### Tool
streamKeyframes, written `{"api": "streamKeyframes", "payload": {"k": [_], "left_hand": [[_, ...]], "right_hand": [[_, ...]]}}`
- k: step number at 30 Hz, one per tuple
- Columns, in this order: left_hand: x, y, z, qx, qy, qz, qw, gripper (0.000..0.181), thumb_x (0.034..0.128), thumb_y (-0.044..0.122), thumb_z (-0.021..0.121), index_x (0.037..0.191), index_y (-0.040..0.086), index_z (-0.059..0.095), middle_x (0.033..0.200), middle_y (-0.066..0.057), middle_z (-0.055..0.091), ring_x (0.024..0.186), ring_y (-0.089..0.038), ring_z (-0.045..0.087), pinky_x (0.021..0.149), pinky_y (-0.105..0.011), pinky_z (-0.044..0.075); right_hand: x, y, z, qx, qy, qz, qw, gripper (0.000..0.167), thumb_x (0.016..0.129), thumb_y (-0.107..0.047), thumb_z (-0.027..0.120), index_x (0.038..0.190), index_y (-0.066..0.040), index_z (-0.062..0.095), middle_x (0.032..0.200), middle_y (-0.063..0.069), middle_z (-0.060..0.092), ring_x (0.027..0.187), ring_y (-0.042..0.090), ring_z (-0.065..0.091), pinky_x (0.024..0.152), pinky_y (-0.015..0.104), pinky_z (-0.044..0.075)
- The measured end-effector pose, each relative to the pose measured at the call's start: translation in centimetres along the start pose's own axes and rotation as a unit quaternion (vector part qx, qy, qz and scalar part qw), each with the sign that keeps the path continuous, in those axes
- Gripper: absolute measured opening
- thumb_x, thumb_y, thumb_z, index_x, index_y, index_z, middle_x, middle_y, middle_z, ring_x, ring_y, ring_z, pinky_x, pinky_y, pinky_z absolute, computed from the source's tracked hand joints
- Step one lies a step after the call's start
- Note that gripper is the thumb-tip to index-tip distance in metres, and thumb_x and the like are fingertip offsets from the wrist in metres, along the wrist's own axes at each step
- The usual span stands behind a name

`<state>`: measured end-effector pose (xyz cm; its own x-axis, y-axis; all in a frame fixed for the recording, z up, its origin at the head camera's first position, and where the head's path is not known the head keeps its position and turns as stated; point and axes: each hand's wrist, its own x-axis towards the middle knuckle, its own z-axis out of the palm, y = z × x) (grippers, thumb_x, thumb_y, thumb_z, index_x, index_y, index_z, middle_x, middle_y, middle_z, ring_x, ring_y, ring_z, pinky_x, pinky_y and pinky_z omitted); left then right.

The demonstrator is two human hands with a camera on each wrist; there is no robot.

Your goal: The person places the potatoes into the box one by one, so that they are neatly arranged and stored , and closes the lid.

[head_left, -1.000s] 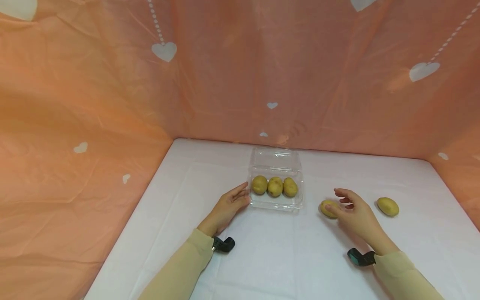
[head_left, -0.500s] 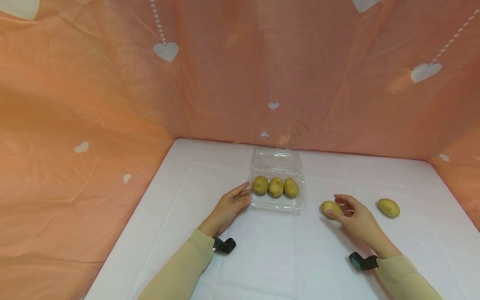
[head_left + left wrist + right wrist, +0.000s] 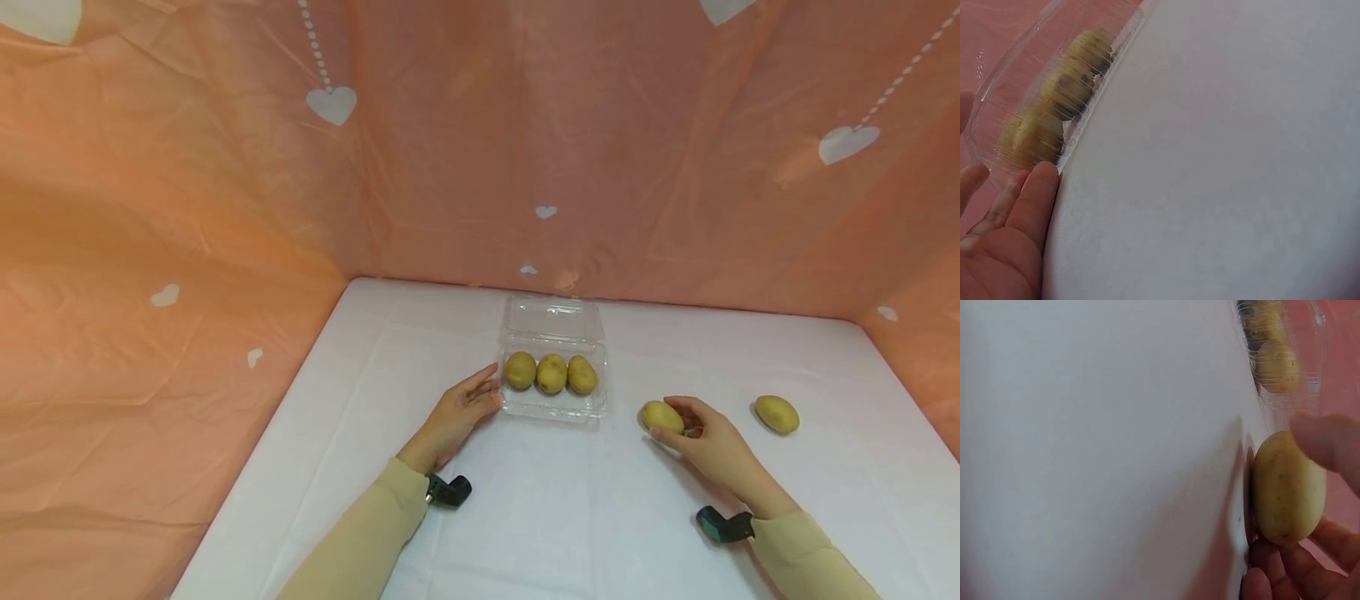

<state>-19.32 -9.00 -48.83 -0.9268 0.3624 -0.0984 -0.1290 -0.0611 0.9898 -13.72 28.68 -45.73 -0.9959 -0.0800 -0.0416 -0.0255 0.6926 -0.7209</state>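
A clear plastic box (image 3: 555,410) with its lid raised at the back holds three yellow potatoes (image 3: 551,374) in a row. At its left side is the left hand (image 3: 453,417), fingers extended and fingertips touching the wall; the left wrist view shows the fingers (image 3: 1034,203) against the box (image 3: 1075,134). To the right of the box, the right hand (image 3: 708,442) has thumb and fingers around a single potato (image 3: 662,417) on the table. In the right wrist view the thumb (image 3: 1325,440) is at one end of that potato (image 3: 1288,490) and fingers at the other.
Another potato (image 3: 777,414) lies on the white tablecloth (image 3: 525,517), right of the right hand. Orange cloth (image 3: 450,167) with pale hearts stands behind and at both sides of the table. Each wrist wears a small dark camera (image 3: 724,525).
The right hand's fingers have lowered and come around the nearer potato, which has stayed about where it was. The left hand and the box have kept their places.
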Motion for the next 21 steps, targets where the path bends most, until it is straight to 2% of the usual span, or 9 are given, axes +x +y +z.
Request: {"api": "streamKeyframes", "payload": {"k": [12,21], "left_hand": [[-0.02,0.06,0.17,-0.012,0.0,-0.006,0.9999,0.062,0.0944,0.017,0.065,0.15,0.016,0.037,0.142,-0.015,0.046,0.129,-0.024,0.046,0.102,-0.027,0.043],[-0.01,0.09,0.14,-0.018,0.003,-0.009,0.9998,0.061,0.094,0.017,0.065,0.149,0.018,0.039,0.143,-0.013,0.046,0.13,-0.023,0.045,0.102,-0.028,0.043]], "right_hand": [[-0.25,0.43,0.1,0.013,-0.005,0.003,0.9999,0.063,0.09,-0.037,0.07,0.135,0.002,0.048,0.118,0.017,0.059,0.095,0.024,0.056,0.066,0.022,0.051],[-0.08,0.39,0.59,-0.008,0.01,-0.001,0.9999,0.064,0.089,-0.041,0.069,0.132,0.002,0.05,0.109,0.013,0.061,0.091,0.021,0.056,0.068,0.022,0.049]]}}
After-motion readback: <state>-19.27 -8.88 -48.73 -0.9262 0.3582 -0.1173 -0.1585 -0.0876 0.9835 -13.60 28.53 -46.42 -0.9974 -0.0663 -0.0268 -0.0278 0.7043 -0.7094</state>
